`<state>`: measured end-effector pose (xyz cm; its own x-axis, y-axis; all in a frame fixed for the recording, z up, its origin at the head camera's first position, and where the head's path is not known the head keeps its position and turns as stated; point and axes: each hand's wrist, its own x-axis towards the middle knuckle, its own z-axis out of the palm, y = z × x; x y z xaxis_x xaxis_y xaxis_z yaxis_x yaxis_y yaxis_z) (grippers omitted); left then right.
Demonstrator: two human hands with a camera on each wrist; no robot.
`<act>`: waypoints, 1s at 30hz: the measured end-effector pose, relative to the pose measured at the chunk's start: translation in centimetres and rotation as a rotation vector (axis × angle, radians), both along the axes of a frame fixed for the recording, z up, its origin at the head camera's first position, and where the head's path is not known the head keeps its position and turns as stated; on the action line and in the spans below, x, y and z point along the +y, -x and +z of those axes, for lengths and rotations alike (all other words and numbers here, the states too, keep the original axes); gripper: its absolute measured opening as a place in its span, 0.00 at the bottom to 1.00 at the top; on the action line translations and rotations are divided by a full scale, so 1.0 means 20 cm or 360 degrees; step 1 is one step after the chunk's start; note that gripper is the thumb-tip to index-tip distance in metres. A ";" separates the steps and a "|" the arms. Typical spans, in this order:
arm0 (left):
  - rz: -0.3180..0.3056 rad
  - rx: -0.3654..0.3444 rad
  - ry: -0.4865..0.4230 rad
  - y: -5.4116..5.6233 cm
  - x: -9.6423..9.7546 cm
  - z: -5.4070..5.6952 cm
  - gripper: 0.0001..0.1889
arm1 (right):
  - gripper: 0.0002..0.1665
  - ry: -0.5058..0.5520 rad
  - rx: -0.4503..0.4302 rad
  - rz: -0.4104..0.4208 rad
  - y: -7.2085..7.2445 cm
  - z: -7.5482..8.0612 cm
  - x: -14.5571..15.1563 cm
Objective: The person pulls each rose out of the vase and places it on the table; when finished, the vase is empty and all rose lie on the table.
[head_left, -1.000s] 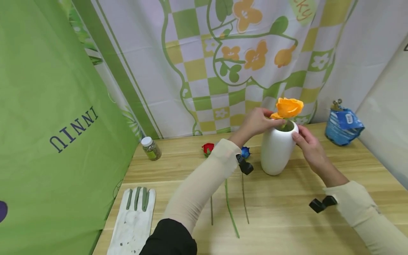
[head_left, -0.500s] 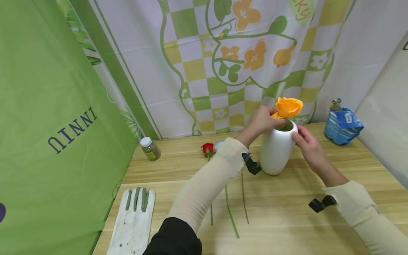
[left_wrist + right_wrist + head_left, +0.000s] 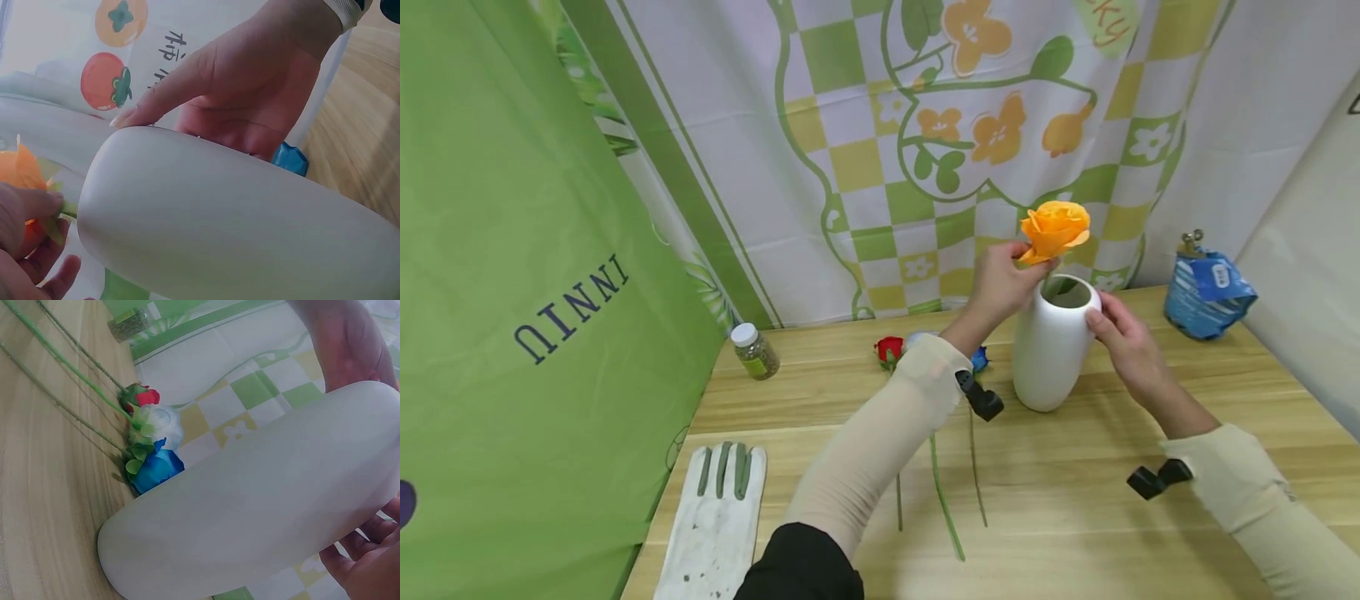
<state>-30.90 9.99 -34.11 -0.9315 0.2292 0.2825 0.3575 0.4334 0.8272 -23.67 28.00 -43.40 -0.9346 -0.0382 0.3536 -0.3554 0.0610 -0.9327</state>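
Just under its bloom, an orange rose [image 3: 1054, 230] is pinched by my left hand [image 3: 1003, 282]. The stem runs down into the mouth of a tall white vase [image 3: 1051, 354], which stands upright on the table. In the left wrist view, the fingers [image 3: 47, 203] hold the green base of the bloom near the vase's rim. My right hand [image 3: 1131, 354] grips the vase at the right of its rim, thumb on the near side. In the right wrist view, the vase's smooth side fills the middle, and the rose is hidden.
Left of the vase lie a red rose [image 3: 890, 348], a white rose [image 3: 161, 427] and a blue rose [image 3: 156, 469], stems toward the near side. A white-capped jar [image 3: 756, 352], a white glove [image 3: 711, 525] and a clipped blue bag [image 3: 1208, 298] are also on the wooden table [image 3: 1075, 517].
My left hand has lifted the orange rose higher over the vase and shifted it slightly left, showing more of the vase's mouth. The right hand and vase have stayed put.
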 end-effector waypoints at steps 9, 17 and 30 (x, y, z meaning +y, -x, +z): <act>-0.0079 0.0022 -0.0170 -0.03 -0.05 0.02 0.15 | 0.17 -0.0014 0.0012 -0.0018 0.00 0.00 -0.01; -0.0103 0.0156 -0.0328 -0.05 -0.06 0.03 0.13 | 0.18 -0.0013 0.0024 -0.0036 0.00 0.00 -0.01; -0.0160 0.0131 -0.0513 -0.11 -0.09 0.15 0.15 | 0.18 -0.0075 0.0011 -0.0097 -0.01 -0.01 -0.01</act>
